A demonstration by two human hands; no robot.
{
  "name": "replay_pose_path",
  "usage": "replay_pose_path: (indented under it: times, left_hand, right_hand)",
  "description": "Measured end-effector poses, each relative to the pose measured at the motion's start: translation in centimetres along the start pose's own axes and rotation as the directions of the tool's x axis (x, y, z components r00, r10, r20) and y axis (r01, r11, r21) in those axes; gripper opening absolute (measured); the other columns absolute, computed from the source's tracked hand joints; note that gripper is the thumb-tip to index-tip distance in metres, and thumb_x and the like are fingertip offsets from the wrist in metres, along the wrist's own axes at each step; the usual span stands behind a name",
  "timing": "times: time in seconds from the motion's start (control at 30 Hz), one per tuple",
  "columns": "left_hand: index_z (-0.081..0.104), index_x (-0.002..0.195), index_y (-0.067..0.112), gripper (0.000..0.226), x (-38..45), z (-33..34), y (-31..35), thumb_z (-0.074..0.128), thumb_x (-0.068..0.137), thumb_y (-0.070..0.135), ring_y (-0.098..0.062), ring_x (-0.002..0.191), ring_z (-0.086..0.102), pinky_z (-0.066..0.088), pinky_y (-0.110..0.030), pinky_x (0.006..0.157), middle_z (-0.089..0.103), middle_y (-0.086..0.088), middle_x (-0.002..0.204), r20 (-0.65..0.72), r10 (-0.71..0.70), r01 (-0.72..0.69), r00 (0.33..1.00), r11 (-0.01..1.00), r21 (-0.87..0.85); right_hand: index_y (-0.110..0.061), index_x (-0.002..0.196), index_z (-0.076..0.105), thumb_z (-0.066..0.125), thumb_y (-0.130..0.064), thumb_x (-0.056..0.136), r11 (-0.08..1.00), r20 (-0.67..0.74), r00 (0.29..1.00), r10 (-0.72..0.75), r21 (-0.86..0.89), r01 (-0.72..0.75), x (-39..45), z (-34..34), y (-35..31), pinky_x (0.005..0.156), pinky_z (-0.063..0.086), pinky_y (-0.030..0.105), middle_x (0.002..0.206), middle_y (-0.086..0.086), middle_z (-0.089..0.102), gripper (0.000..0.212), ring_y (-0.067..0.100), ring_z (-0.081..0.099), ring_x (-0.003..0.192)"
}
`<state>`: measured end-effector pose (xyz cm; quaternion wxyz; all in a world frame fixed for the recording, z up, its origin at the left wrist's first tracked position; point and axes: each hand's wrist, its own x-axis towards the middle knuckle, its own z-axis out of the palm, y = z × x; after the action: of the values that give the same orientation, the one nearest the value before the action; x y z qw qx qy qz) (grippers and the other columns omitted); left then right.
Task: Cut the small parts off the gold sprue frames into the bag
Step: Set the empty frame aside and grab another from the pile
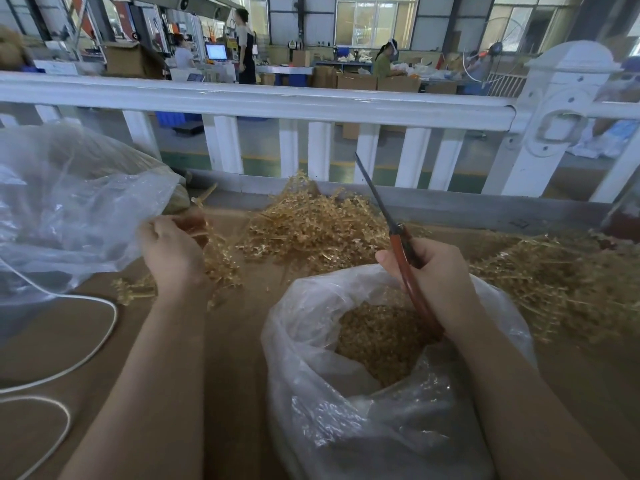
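Note:
My right hand (433, 278) grips red-handled scissors (403, 258) over the open clear bag (304, 358), blades closed and pointing up and away. Cut gold parts (377, 341) fill the bottom of that bag. My left hand (171, 252) reaches into a small clump of gold sprue frames (218, 265) on the brown table, fingers curled round some of them. A large heap of gold sprue frames (311, 223) lies in the middle behind the bag, and another heap (561, 278) spreads to the right.
A big clear plastic bag (62, 209) bulges at the left, next to my left hand. A white cord (86, 355) loops across the table's left side. A white railing (259, 102) runs along the far table edge; people work at benches beyond it.

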<state>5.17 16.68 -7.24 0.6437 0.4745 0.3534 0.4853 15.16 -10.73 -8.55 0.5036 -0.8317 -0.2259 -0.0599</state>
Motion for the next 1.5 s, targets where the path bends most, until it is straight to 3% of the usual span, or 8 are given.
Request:
replay_pose_path:
  times: [0.2, 0.43, 0.63, 0.77, 0.93, 1.1, 1.23, 1.5]
  left_hand:
    - [0.047, 0.112, 0.007, 0.018, -0.9, 0.0, -0.7, 0.039, 0.096, 0.002, -0.031, 0.107, 0.057, 0.043, -0.026, 0.079, 0.056, -0.013, 0.121, -0.041, 0.247, -0.199, 0.968, 0.859, 0.472]
    - [0.056, 0.126, 0.019, 0.058, -4.0, 1.5, -0.4, 0.051, 0.074, -0.006, -0.035, 0.148, 0.021, 0.002, -0.053, 0.118, 0.034, -0.016, 0.154, 0.318, 0.632, -0.566, 0.707, 0.234, 0.791]
    - [0.064, 0.122, 0.044, 0.033, -6.0, 3.8, -2.1, 0.061, 0.093, 0.027, -0.02, 0.134, 0.037, 0.014, -0.051, 0.113, 0.052, 0.008, 0.138, 0.878, 0.243, -0.907, 0.413, 0.028, 0.419]
    - [0.041, 0.143, 0.048, 0.044, -6.5, 4.3, -3.7, 0.042, 0.101, 0.035, -0.019, 0.143, 0.023, 0.007, -0.053, 0.114, 0.036, 0.01, 0.153, 0.927, -0.066, -0.927, 0.37, 0.034, 0.373]
    - [0.058, 0.116, 0.031, 0.021, -6.3, 4.5, -3.7, 0.054, 0.096, 0.033, -0.02, 0.126, 0.047, 0.025, -0.05, 0.109, 0.056, 0.006, 0.123, 0.889, 0.072, -0.892, 0.452, 0.068, 0.447]
    - [0.055, 0.086, 0.024, 0.013, -6.3, 4.0, -3.6, 0.065, 0.094, 0.028, -0.011, 0.077, 0.059, 0.051, -0.043, 0.086, 0.062, 0.011, 0.082, 0.781, 0.185, -0.766, 0.596, 0.422, 0.485]
    - [0.054, 0.088, 0.024, 0.012, -6.4, 4.2, -3.3, 0.062, 0.096, 0.021, -0.015, 0.075, 0.064, 0.056, -0.043, 0.073, 0.065, 0.008, 0.079, 0.62, 0.208, -0.535, 0.756, 0.743, 0.403]
    - [0.038, 0.143, 0.053, 0.045, -6.2, 4.5, -4.2, 0.043, 0.101, 0.035, -0.023, 0.132, 0.027, 0.016, -0.049, 0.112, 0.035, 0.003, 0.141, 0.886, -0.128, -0.881, 0.446, 0.111, 0.459]
  right_hand:
    - [-0.04, 0.071, 0.065, 0.077, -0.049, 0.079, 0.997, 0.026, 0.999, -0.03, -0.071, 0.031, 0.1, -0.1, 0.3, 0.058, 0.04, 0.013, 0.066, -0.033, 0.064, 0.018, -0.011, 0.061, 0.068]
    - [-0.03, 0.077, 0.071, 0.07, -0.066, 0.074, 0.969, 0.015, 0.999, -0.041, -0.244, 0.043, 0.5, 0.3, 1.2, 0.06, 0.047, 0.018, 0.069, -0.017, 0.068, 0.036, 0.001, 0.062, 0.067]
    - [-0.039, 0.07, 0.061, 0.065, -0.071, 0.071, 0.965, -0.02, 0.999, -0.035, -0.259, 0.029, 0.5, 0.6, 1.2, 0.057, 0.037, 0.014, 0.066, -0.023, 0.063, 0.032, -0.001, 0.059, 0.066]
    - [-0.041, 0.07, 0.057, 0.071, -0.066, 0.076, 0.958, 0.003, 1.0, -0.009, -0.288, 0.009, 0.6, 0.6, 1.3, 0.057, 0.037, 0.016, 0.068, -0.023, 0.061, 0.029, -0.001, 0.057, 0.069]
    - [-0.038, 0.07, 0.061, 0.073, -0.063, 0.077, 0.961, -0.009, 1.0, -0.008, -0.275, 0.005, 0.6, 0.6, 1.3, 0.06, 0.042, 0.02, 0.069, -0.02, 0.064, 0.029, 0.001, 0.059, 0.07]
    - [-0.029, 0.081, 0.071, 0.072, -0.064, 0.077, 0.965, 0.0, 1.0, 0.004, -0.261, -0.004, 0.5, 0.5, 1.2, 0.065, 0.05, 0.027, 0.07, -0.016, 0.067, 0.035, 0.005, 0.063, 0.07]
    - [-0.031, 0.076, 0.069, 0.073, -0.061, 0.079, 0.975, -0.004, 1.0, 0.023, -0.223, -0.023, 0.6, 0.5, 1.2, 0.065, 0.052, 0.025, 0.067, -0.015, 0.068, 0.031, 0.005, 0.064, 0.069]
    - [-0.034, 0.079, 0.069, 0.074, -0.061, 0.079, 0.977, 0.005, 1.0, 0.011, -0.215, -0.01, 0.5, 0.6, 1.3, 0.07, 0.055, 0.03, 0.069, -0.016, 0.068, 0.027, 0.007, 0.065, 0.071]
